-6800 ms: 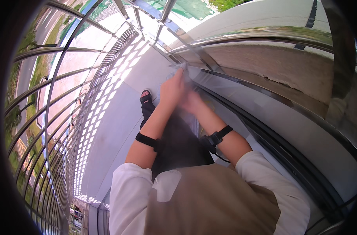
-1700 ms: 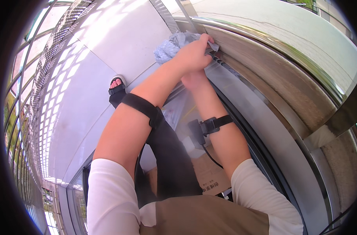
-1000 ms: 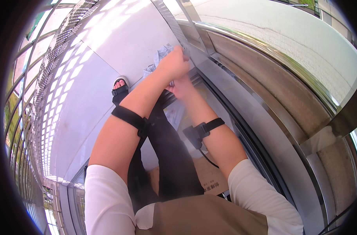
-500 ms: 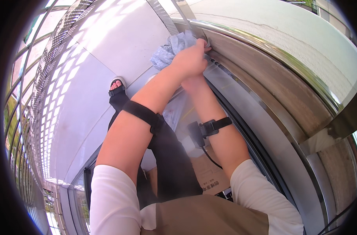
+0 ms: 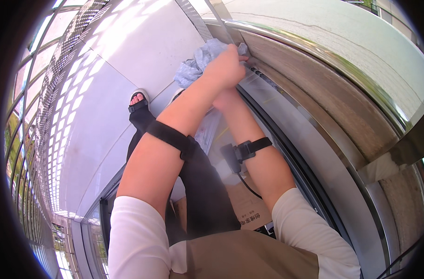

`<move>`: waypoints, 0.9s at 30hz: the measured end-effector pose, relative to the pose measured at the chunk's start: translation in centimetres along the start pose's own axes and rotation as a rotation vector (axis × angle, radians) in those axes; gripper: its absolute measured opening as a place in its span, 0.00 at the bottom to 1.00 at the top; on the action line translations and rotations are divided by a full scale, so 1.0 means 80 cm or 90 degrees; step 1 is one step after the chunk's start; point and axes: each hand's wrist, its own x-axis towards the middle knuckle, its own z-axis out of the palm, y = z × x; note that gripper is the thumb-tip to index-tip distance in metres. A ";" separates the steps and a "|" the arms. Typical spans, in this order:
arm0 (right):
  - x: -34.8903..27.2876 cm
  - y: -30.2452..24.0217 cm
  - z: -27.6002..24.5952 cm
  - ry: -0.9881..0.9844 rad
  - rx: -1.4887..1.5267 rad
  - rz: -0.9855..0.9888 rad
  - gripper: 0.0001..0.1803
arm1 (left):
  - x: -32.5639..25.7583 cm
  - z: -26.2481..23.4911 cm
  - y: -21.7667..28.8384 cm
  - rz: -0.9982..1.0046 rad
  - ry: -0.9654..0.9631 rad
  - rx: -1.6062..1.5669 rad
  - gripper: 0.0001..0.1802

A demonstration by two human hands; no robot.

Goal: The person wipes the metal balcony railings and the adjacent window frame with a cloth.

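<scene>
A crumpled light blue-grey cloth (image 5: 189,70) lies bunched beyond my wrists, near the corner by the window-frame track. My left hand (image 5: 225,69) is closed on it, with a small tip of the cloth poking out past the fingers. My right hand (image 5: 227,98) is below and behind the left one, its wrist crossing close under it. The left hand hides most of the right hand's fingers, so their hold cannot be made out. Both hands are close to the dark track (image 5: 268,109) that runs along the right.
Brown ledges (image 5: 309,69) and a shiny metal rail (image 5: 323,44) border the right side. A barred railing (image 5: 23,153) stands at the left of the pale tiled floor (image 5: 95,111). Printed cardboard (image 5: 249,209) lies below me, beside my black-trousered leg (image 5: 205,195). A cable hangs from my right forearm's strapped device (image 5: 231,158).
The cloth has shifted slightly left and down, and its folds have changed. My left hand has moved a little; my right forearm has shifted slightly left.
</scene>
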 end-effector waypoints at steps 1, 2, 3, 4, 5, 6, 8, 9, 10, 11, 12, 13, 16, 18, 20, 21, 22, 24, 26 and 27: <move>-0.003 0.000 0.004 0.024 -0.005 -0.008 0.15 | -0.001 -0.002 0.003 -0.059 -0.017 0.074 0.22; -0.006 -0.004 0.012 0.023 -0.006 -0.010 0.15 | -0.003 -0.007 0.006 -0.116 -0.031 0.147 0.21; -0.010 -0.002 0.027 0.060 -0.011 -0.005 0.14 | -0.008 -0.012 -0.011 -0.120 -0.026 0.151 0.21; -0.013 0.001 0.040 0.097 -0.016 0.000 0.13 | -0.015 -0.018 -0.037 -0.116 0.009 0.125 0.20; -0.016 0.001 0.047 0.097 -0.016 0.000 0.13 | -0.021 -0.027 -0.045 -0.107 0.041 0.094 0.19; -0.019 0.001 0.054 0.159 -0.033 0.046 0.13 | -0.026 -0.033 -0.051 -0.108 0.041 0.095 0.19; -0.019 0.004 0.055 0.222 -0.051 0.092 0.13 | -0.040 -0.041 -0.059 -0.128 0.097 0.118 0.16; -0.017 0.006 0.049 0.237 -0.039 0.102 0.13 | -0.040 -0.046 -0.061 -0.127 0.095 0.117 0.16; -0.015 0.008 0.043 0.251 -0.028 0.113 0.13 | -0.041 -0.051 -0.064 -0.116 0.161 0.146 0.14; -0.014 0.012 0.044 0.249 -0.026 0.117 0.13 | -0.046 -0.061 -0.070 -0.110 0.230 0.180 0.12; -0.014 0.016 0.045 0.277 -0.044 0.132 0.12 | -0.049 -0.070 -0.086 -0.114 0.230 0.182 0.12; -0.014 0.019 0.046 0.304 -0.062 0.146 0.12 | -0.053 -0.079 -0.105 -0.045 0.338 0.201 0.11; -0.015 0.023 0.041 0.320 -0.067 0.130 0.12 | -0.062 -0.104 -0.119 -0.083 0.400 0.152 0.09; -0.015 0.023 0.035 0.326 -0.068 0.117 0.12 | -0.071 -0.116 -0.125 -0.192 0.356 0.089 0.09; -0.015 0.020 0.031 0.335 -0.070 0.103 0.13 | -0.077 -0.118 -0.132 -0.161 0.336 0.035 0.08; -0.016 0.017 0.029 0.331 -0.083 0.107 0.14 | -0.081 -0.119 -0.133 -0.160 0.335 0.034 0.08; -0.016 0.015 0.028 0.328 -0.096 0.110 0.14 | -0.084 -0.118 -0.133 -0.198 0.334 0.035 0.09; -0.019 0.016 0.041 0.335 -0.099 0.100 0.15 | -0.094 -0.121 -0.149 -0.240 0.338 0.040 0.09; -0.023 0.017 0.062 0.339 -0.102 0.090 0.16 | -0.105 -0.119 -0.171 -0.161 0.475 -0.011 0.14; -0.028 0.017 0.072 0.351 -0.110 0.071 0.16 | -0.110 -0.117 -0.172 -0.161 0.477 -0.011 0.14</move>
